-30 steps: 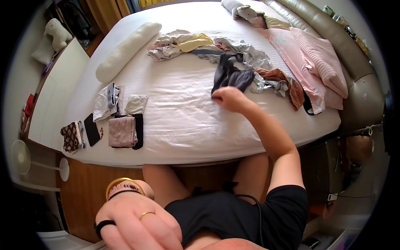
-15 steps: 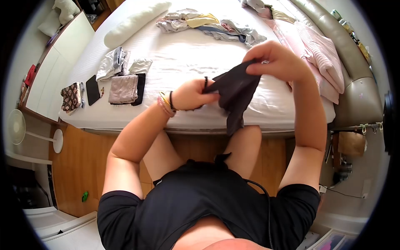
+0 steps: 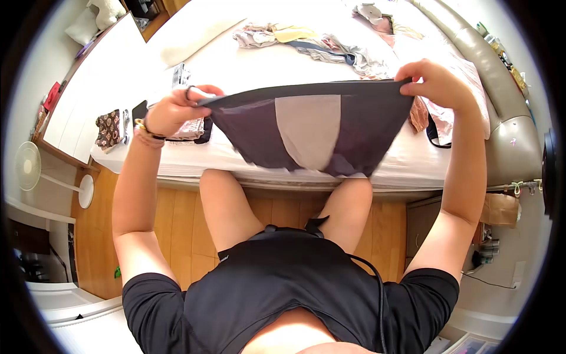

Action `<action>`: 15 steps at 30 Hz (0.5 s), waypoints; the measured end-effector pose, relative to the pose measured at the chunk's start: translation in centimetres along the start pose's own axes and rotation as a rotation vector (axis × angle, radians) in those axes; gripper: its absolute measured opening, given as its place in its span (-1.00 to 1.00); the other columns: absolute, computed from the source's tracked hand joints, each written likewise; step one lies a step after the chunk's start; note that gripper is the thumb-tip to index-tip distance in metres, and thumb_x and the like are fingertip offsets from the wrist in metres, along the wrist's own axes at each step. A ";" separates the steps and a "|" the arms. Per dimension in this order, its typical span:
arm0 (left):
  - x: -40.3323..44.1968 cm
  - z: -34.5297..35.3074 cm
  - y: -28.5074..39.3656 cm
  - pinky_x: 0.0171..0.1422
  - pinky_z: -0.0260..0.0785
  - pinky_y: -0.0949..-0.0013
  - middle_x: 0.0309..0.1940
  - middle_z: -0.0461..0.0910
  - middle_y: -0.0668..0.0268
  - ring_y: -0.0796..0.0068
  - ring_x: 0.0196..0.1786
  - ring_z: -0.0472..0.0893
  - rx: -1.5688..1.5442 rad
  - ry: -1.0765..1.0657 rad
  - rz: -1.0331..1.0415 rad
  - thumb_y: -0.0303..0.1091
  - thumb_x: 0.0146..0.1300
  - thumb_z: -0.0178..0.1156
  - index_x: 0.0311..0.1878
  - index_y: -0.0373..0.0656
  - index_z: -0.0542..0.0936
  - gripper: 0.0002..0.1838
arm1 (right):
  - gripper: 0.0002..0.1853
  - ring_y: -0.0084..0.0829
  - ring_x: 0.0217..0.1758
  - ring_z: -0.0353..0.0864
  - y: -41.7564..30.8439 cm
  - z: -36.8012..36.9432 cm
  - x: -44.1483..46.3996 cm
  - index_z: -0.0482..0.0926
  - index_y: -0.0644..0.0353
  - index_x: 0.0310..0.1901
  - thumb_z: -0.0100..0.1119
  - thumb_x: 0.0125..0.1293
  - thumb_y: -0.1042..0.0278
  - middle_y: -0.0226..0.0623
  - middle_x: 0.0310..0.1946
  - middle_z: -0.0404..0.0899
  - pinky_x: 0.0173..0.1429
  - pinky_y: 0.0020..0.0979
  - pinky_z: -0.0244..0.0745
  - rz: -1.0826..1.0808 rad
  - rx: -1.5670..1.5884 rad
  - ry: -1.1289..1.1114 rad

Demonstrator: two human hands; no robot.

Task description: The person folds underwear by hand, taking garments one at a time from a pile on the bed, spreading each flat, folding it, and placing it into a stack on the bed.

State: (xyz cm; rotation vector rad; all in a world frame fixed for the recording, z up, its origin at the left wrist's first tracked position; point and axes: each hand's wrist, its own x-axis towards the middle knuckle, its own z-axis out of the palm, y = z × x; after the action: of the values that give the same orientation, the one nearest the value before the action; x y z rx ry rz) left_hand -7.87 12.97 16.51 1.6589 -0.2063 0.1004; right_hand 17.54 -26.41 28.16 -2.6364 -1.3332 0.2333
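A pair of dark underpants (image 3: 242, 133) with a light grey panel in the middle hangs stretched wide above the front of the bed. My left hand (image 3: 171, 113) pinches one end of its waistband, and my right hand (image 3: 439, 87) pinches the other end. Behind my left hand, folded clothes (image 3: 187, 131) lie on the bed, partly covered by the hand and the underpants. Close to my right wrist are a brownish cloth (image 3: 419, 115) and a black strap-like item (image 3: 435, 134), both partly hidden.
The white bed (image 3: 407, 168) spreads out before my knees. A loose heap of clothes (image 3: 315, 47) lies farther back, near a long white bolster (image 3: 197, 38). A brown patterned folded cloth (image 3: 108, 130) sits at the left. A white fan (image 3: 28, 165) stands on the left side.
My hands have moved apart, the left one leftward and the right one rightward. The underpants, bunched and drooping before, are now spread out flat between them.
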 end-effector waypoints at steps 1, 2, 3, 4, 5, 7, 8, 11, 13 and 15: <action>-0.2 -0.1 1.1 0.15 0.32 0.33 -0.05 0.57 0.09 0.39 0.02 0.52 -0.102 -0.076 0.135 -0.51 0.19 0.27 -0.21 -0.20 0.67 -0.90 | -0.73 -0.39 -0.12 0.57 0.5 1.5 0.2 0.62 0.19 -0.12 0.29 0.09 0.40 -0.28 -0.27 0.63 0.03 -0.39 0.42 0.030 -0.044 0.053; 0.0 0.5 2.4 0.19 0.27 0.22 -0.05 0.57 0.07 0.30 0.06 0.49 -0.067 -0.157 0.255 -0.50 0.20 0.27 -0.22 -0.17 0.67 -0.90 | -0.72 -0.25 -0.03 0.55 0.2 2.3 0.4 0.63 0.16 -0.11 0.27 0.10 0.38 -0.22 -0.19 0.63 0.10 -0.32 0.41 0.099 -0.115 -0.023; 0.4 1.7 3.8 0.22 0.23 0.11 -0.06 0.57 0.05 0.21 0.11 0.45 -0.032 -0.237 0.376 -0.48 0.20 0.28 -0.23 -0.15 0.68 -0.91 | -0.74 -0.21 0.05 0.53 0.7 3.8 1.1 0.62 0.18 -0.13 0.28 0.11 0.37 -0.15 -0.16 0.62 0.14 -0.31 0.41 0.136 -0.196 0.010; 0.7 2.6 4.9 0.26 0.18 -0.01 -0.06 0.56 0.03 0.11 0.15 0.42 0.003 -0.317 0.496 -0.46 0.20 0.28 -0.23 -0.13 0.68 -0.92 | -0.75 -0.20 0.11 0.51 0.1 4.3 1.7 0.62 0.18 -0.15 0.29 0.13 0.34 -0.16 -0.15 0.62 0.16 -0.30 0.40 0.109 -0.328 -0.002; 0.8 2.9 5.6 0.27 0.06 -0.18 -0.08 0.56 0.01 0.00 0.20 0.34 -0.014 -0.455 0.481 -0.41 0.18 0.32 -0.27 -0.11 0.67 -0.93 | -0.76 -0.20 0.17 0.49 -0.5 4.6 2.4 0.62 0.19 -0.17 0.29 0.14 0.32 -0.16 -0.14 0.63 0.19 -0.30 0.39 0.080 -0.459 -0.014; 0.7 5.1 7.2 0.24 0.08 -0.14 -0.18 0.58 0.11 -0.08 0.08 0.39 -0.035 -0.476 0.463 -0.20 0.09 0.41 -0.38 -0.09 0.61 -0.79 | -0.85 -0.24 0.22 0.46 0.0 5.0 2.8 0.66 0.10 -0.21 0.22 0.23 0.30 -0.25 -0.10 0.63 0.25 -0.15 0.30 -0.036 -0.468 0.130; 0.6 4.7 7.4 0.23 0.10 -0.14 -0.19 0.60 0.14 -0.03 -0.01 0.45 0.048 -0.526 0.469 -0.28 0.06 0.43 -0.39 -0.13 0.62 -0.81 | -0.85 -0.25 0.26 0.43 -0.2 5.0 2.9 0.66 0.08 -0.21 0.22 0.23 0.29 -0.26 -0.10 0.64 0.28 -0.10 0.26 -0.054 -0.497 0.181; 0.2 4.6 10.0 0.23 0.20 0.05 -0.37 0.59 0.13 0.13 -0.19 0.56 0.966 -0.268 0.239 -0.38 0.02 0.39 -0.33 -0.21 0.63 -0.82 | -0.82 -0.29 0.34 0.35 0.3 4.4 2.9 0.69 0.00 -0.18 0.17 0.27 0.22 -0.29 -0.12 0.65 0.34 -0.01 0.13 -0.046 -0.532 0.295; 0.4 3.8 9.0 0.15 0.28 0.12 -0.41 0.61 0.12 0.12 -0.23 0.57 1.373 0.025 0.136 -0.41 0.13 0.27 -0.19 -0.20 0.63 -0.82 | -0.83 -0.29 0.34 0.36 1.5 4.0 3.1 0.70 0.01 -0.16 0.15 0.26 0.33 -0.29 -0.12 0.66 0.34 -0.03 0.14 -0.064 -0.539 0.391; 1.1 2.8 8.2 0.06 0.32 0.17 -0.35 0.63 0.07 0.05 -0.13 0.58 1.401 0.170 -0.114 -0.35 0.17 0.25 -0.20 -0.20 0.63 -0.83 | -0.82 -0.28 0.32 0.38 1.4 3.8 3.0 0.69 0.03 -0.16 0.15 0.24 0.39 -0.29 -0.13 0.66 0.33 -0.07 0.18 -0.138 -0.372 0.410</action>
State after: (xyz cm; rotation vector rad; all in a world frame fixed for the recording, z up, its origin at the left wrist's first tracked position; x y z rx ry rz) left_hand -8.51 9.37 24.43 3.0279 0.1532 0.3514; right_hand 19.63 -24.48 24.01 -2.6449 -1.5113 -0.5975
